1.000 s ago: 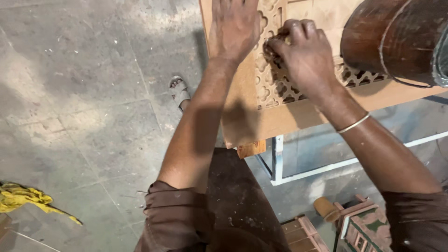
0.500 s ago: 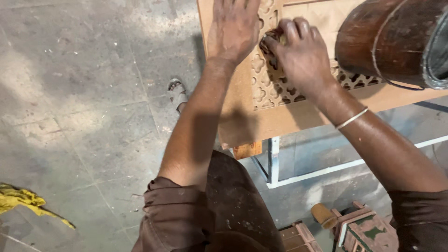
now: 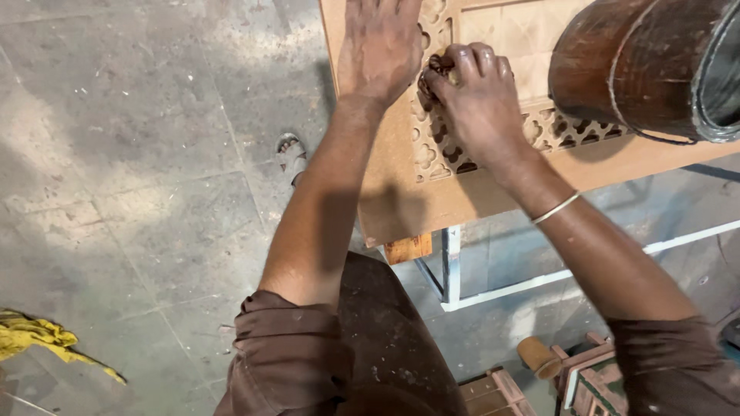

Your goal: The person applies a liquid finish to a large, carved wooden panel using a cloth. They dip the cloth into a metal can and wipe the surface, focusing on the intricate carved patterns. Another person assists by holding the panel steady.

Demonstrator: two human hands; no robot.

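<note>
View from above a person standing at a raised work surface. At the far left, at about eight o'clock, a yellow rag (image 3: pixel 35 339) lies on the grey concrete floor (image 3: pixel 139 154). A sandalled foot (image 3: pixel 290 156) shows near the middle. The left hand (image 3: pixel 380 48) rests flat and open on a wooden panel (image 3: pixel 401 204) at twelve o'clock, pressing it down and gripping nothing. Just to its right, touching the panel, the right hand (image 3: pixel 478 96) is curled tight, fingertips pinched on something small and dark; what it is cannot be made out. It works in the panel's carved lattice border (image 3: pixel 435 154). A thin bangle (image 3: pixel 556 208) circles that wrist. At one o'clock a large brown drum (image 3: pixel 640 65) lies on its side on the panel, close to the right hand.

Likely risks: the panel overhangs its white metal frame (image 3: pixel 451 266), so hard pressure near the edge could tip it; the thin lattice could chip under force; the drum might roll toward the working hand.
</note>
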